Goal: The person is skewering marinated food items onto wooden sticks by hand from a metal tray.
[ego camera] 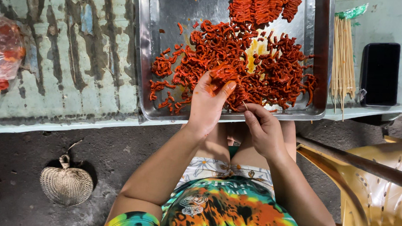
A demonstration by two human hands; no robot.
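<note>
Left hand (208,104) pinches a red-orange strip of marinated meat (224,74) at the near edge of the metal tray (142,56), while the right hand (263,129) is closed around a thin bamboo skewer (245,105) just beside it. Best done, I'd say, by holding the strip taut and feeding the point through its middle. Glossy, curled pieces heap across the tray on the worn desk (76,67), spare skewers (343,60) far right.

My left hand (207,104) pinches a red marinated meat strip (224,73) above the rectangular steel tray (142,56); my right hand (263,129) grips a thin bamboo skewer (245,105), more bamboo skewers (343,60) lying beside.
</note>
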